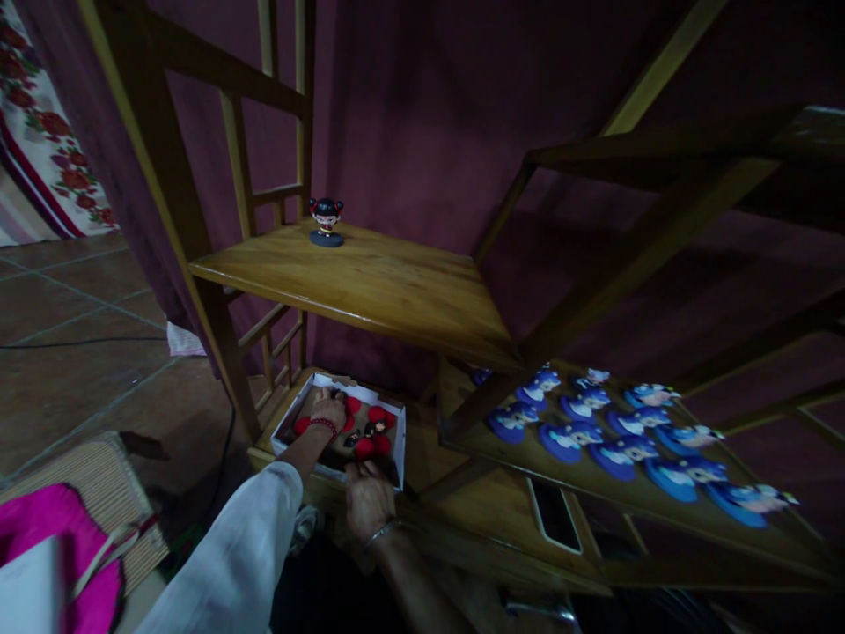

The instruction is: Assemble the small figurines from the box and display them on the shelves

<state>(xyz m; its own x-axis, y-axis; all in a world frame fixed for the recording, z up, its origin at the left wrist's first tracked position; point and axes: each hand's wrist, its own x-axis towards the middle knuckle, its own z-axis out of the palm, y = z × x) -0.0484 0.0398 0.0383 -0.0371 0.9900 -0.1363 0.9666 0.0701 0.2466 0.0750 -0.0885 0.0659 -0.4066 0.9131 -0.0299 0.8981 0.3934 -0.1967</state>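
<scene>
A shallow white cardboard box (396, 458) lies on the low shelf, holding several red-and-black figurines (373, 431) on a brown bottom. My left hand (328, 409), with a red bead bracelet at its wrist, reaches inside toward the back left of the box. Its fingers are bent down among the figurines, and what they grip is hidden. At the box's near wall is my right hand (370, 500), wearing a metal bracelet, its fingers curled at the rim. One black-haired figurine (326, 220) stands upright on a dark round base on the upper shelf (383, 277).
Several blue-and-white figurines (571, 438) on blue bases stand in rows on the shelf to the right. A phone-like dark slab with a white edge (554, 515) lies on the lower board. Wooden posts (165, 176) frame the shelves. Bottom left is a pink cloth (59, 528).
</scene>
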